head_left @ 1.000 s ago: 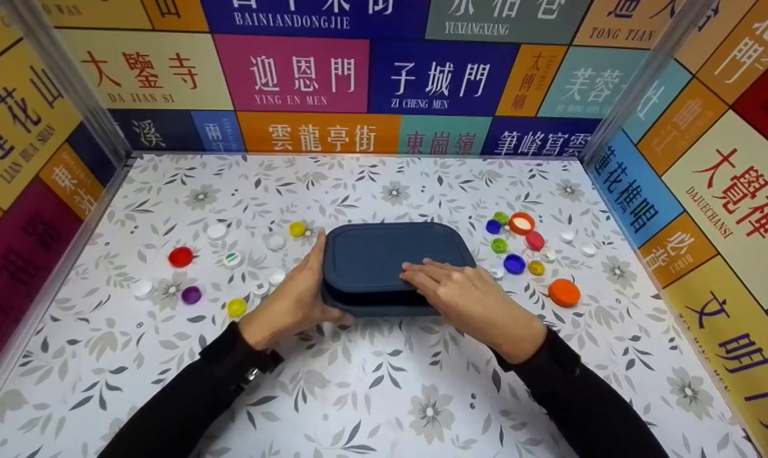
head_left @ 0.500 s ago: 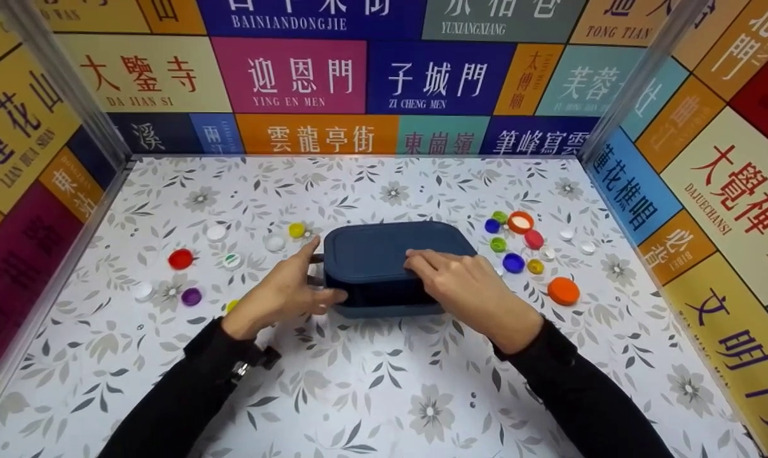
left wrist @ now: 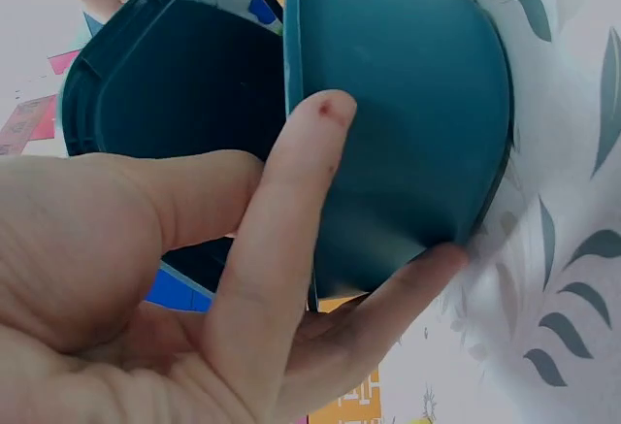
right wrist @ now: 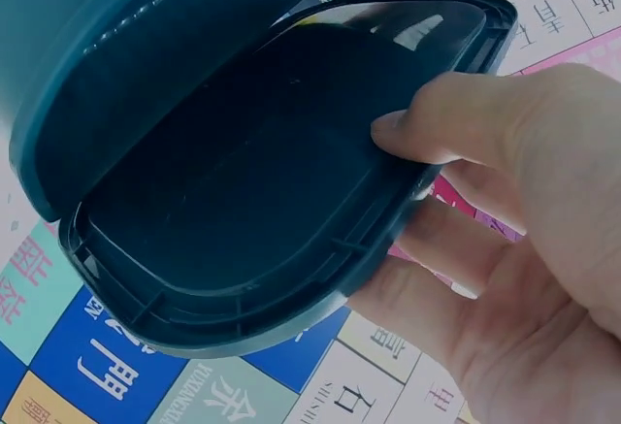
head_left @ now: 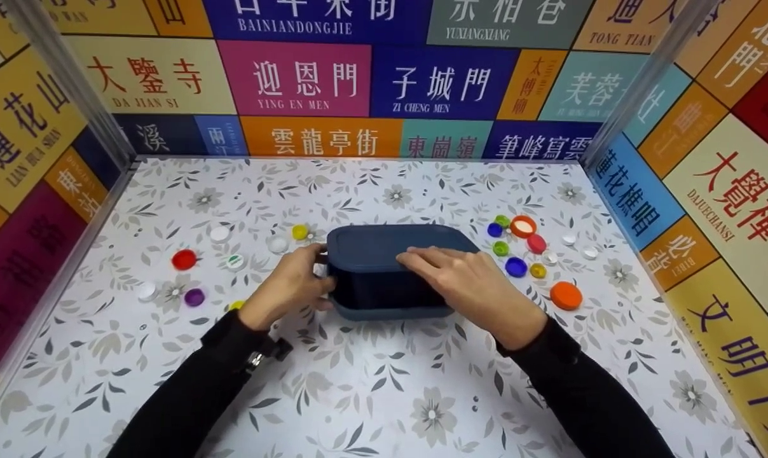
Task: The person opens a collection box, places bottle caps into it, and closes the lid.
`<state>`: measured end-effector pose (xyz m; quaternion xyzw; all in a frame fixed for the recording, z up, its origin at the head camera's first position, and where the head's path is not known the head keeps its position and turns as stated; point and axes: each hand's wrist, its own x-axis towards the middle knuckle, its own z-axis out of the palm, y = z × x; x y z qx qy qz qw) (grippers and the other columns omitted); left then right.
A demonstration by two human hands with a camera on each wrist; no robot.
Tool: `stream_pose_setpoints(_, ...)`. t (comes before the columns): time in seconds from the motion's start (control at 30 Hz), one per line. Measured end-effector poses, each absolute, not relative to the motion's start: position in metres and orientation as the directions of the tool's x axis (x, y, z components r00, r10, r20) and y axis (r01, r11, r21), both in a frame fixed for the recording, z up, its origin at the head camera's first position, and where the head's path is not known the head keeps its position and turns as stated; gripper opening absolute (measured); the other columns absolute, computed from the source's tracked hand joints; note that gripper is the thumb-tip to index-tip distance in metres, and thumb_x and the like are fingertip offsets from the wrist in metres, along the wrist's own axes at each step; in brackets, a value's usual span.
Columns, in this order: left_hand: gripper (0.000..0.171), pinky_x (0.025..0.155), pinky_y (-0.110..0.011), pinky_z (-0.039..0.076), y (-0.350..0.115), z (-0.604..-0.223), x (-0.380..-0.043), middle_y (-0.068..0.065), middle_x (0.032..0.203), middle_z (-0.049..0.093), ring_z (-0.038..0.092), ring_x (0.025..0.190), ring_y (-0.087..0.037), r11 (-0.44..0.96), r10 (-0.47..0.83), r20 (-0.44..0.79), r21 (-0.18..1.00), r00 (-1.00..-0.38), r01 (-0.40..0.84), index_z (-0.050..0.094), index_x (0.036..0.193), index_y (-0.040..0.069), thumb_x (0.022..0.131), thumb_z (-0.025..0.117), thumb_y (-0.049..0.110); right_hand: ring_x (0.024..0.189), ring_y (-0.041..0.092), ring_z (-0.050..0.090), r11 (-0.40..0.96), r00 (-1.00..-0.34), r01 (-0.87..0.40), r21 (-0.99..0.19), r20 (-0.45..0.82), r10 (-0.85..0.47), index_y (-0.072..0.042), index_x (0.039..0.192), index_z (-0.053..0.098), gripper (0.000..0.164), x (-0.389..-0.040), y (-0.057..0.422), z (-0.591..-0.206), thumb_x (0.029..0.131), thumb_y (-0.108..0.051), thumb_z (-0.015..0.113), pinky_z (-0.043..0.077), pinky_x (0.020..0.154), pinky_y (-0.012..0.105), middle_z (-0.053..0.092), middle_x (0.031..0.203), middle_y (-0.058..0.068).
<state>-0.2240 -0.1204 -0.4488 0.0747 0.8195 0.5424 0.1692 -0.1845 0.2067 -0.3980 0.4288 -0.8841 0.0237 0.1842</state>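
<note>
A dark blue plastic box (head_left: 390, 313) stands mid-table, its lid (head_left: 390, 245) raised along the near side with a dark gap beneath. My right hand (head_left: 470, 283) pinches the lid's near edge; in the right wrist view the thumb lies on the lid's (right wrist: 243, 211) inner face, fingers behind it. At the box's left end, my left hand (head_left: 295, 280) holds the rim. Seen from the left wrist, the thumb reaches toward the opening and other fingers lie against the box's outer wall (left wrist: 408, 104). From the head view the box's inside is too dark to make out.
Several bottle caps lie left of the box, among them a red cap (head_left: 184, 259) and a purple cap (head_left: 194, 297). More lie to the right, including an orange cap (head_left: 566, 296) and a blue cap (head_left: 516, 267). Printed panels (head_left: 308, 76) wall the flowered table.
The lid's near edge has risen with my right hand, widening the gap. My left hand came off the box's left end, then closed in on its rim.
</note>
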Motion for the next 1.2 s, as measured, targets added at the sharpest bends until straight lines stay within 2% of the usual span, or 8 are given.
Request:
stream_pose_setpoints(0.23,0.070,0.068,-0.037,0.076,-0.120,-0.449,-0.224,-0.029,0.155,0.069,0.084,0.084,-0.025,0.395,0.310,-0.184,0.917,-0.933,-0.050,0.054,0.166,-0.002,0.098,0.066,-0.009,0.117,0.037,0.084,0.642,-0.557,-0.760,0.104,0.407,-0.724,-0.012,0.156,0.069,0.060,-0.195,0.214,-0.400,0.104,0.018,0.070,0.077,0.088,0.051,0.081,0.137,0.017)
stream_pose_setpoints(0.37,0.071,0.068,-0.037,0.076,-0.119,-0.449,-0.224,-0.029,0.157,0.068,0.086,0.090,-0.029,0.400,0.296,-0.194,0.915,-0.935,-0.063,0.051,0.169,-0.002,0.100,0.067,-0.008,0.111,0.038,0.084,0.645,-0.563,-0.762,0.057,0.433,-0.704,-0.011,0.157,0.067,0.066,-0.204,0.219,-0.400,0.101,0.023,0.067,0.076,0.083,0.049,0.079,0.133,0.019)
stream_pose_setpoints(0.53,0.074,0.069,-0.037,0.076,-0.117,-0.451,-0.224,-0.029,0.160,0.066,0.086,0.101,-0.036,0.406,0.266,-0.206,0.910,-0.942,-0.084,0.048,0.172,0.000,0.101,0.069,-0.007,0.094,0.037,0.083,0.676,-0.591,-0.737,0.020,0.468,-0.657,-0.010,0.154,0.068,0.056,-0.220,0.225,-0.401,0.106,0.018,0.062,0.076,0.075,0.048,0.077,0.121,0.018)
stream_pose_setpoints(0.63,0.078,0.069,-0.036,0.076,-0.118,-0.453,-0.224,-0.031,0.163,0.063,0.086,0.102,-0.037,0.413,0.261,-0.212,0.907,-0.942,-0.089,0.044,0.175,0.000,0.101,0.069,-0.006,0.089,0.038,0.083,0.699,-0.610,-0.715,-0.009,0.497,-0.617,-0.009,0.151,0.069,0.048,-0.232,0.228,-0.401,0.109,0.014,0.062,0.075,0.073,0.048,0.077,0.117,0.018)
stream_pose_setpoints(0.73,0.079,0.069,-0.036,0.076,-0.118,-0.454,-0.223,-0.031,0.164,0.062,0.085,0.100,-0.036,0.420,0.252,-0.217,0.903,-0.943,-0.095,0.043,0.175,0.001,0.101,0.069,-0.006,0.093,0.040,0.083,0.710,-0.627,-0.701,-0.068,0.533,-0.568,-0.008,0.148,0.070,0.043,-0.245,0.231,-0.400,0.111,0.010,0.062,0.076,0.076,0.051,0.078,0.117,0.019)
stream_pose_setpoints(0.8,0.079,0.070,-0.036,0.076,-0.119,-0.454,-0.222,-0.032,0.165,0.061,0.085,0.101,-0.035,0.426,0.250,-0.219,0.899,-0.943,-0.096,0.043,0.176,0.001,0.101,0.069,-0.006,0.102,0.042,0.084,0.706,-0.638,-0.697,-0.127,0.558,-0.530,-0.007,0.147,0.070,0.042,-0.254,0.234,-0.399,0.110,0.011,0.061,0.076,0.084,0.055,0.080,0.122,0.020)
stream_pose_setpoints(0.93,0.080,0.071,-0.037,0.077,-0.118,-0.453,-0.222,-0.030,0.166,0.060,0.084,0.104,-0.035,0.447,0.234,-0.241,0.887,-0.942,-0.116,0.042,0.177,0.003,0.102,0.070,-0.006,0.111,0.043,0.082,0.680,-0.653,-0.694,-0.235,0.604,-0.458,-0.003,0.145,0.069,0.046,-0.272,0.240,-0.400,0.104,0.016,0.060,0.072,0.096,0.062,0.081,0.126,0.024)
stream_pose_setpoints(1.2,0.080,0.071,-0.035,0.077,-0.115,-0.453,-0.224,-0.029,0.165,0.062,0.083,0.116,-0.039,0.455,0.239,-0.243,0.883,-0.940,-0.113,0.043,0.177,0.004,0.102,0.069,-0.004,0.101,0.041,0.087,0.667,-0.720,-0.613,-0.424,0.647,-0.250,0.000,0.140,0.070,0.035,-0.299,0.250,-0.405,0.105,0.005,0.071,0.076,0.088,0.057,0.084,0.110,0.026)
